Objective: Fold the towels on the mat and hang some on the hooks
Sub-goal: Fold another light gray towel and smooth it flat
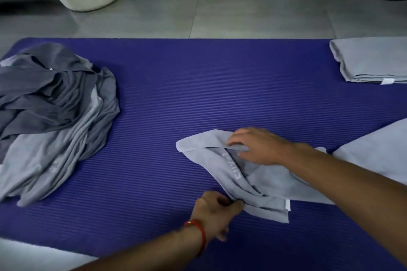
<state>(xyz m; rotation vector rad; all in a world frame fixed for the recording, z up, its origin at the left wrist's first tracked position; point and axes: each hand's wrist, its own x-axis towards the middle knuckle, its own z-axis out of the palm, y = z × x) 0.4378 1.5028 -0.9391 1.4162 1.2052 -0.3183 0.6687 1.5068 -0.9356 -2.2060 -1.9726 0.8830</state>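
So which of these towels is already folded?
The light grey towel at the mat's far right corner: flat, squared, layered edges. The others are crumpled.

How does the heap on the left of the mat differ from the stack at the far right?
The heap of towels is crumpled and loose; the folded stack lies flat with squared edges. The heap mixes dark and light grey cloth; the stack shows light grey only. The stack runs out of frame. Both rest on the purple mat, untouched.
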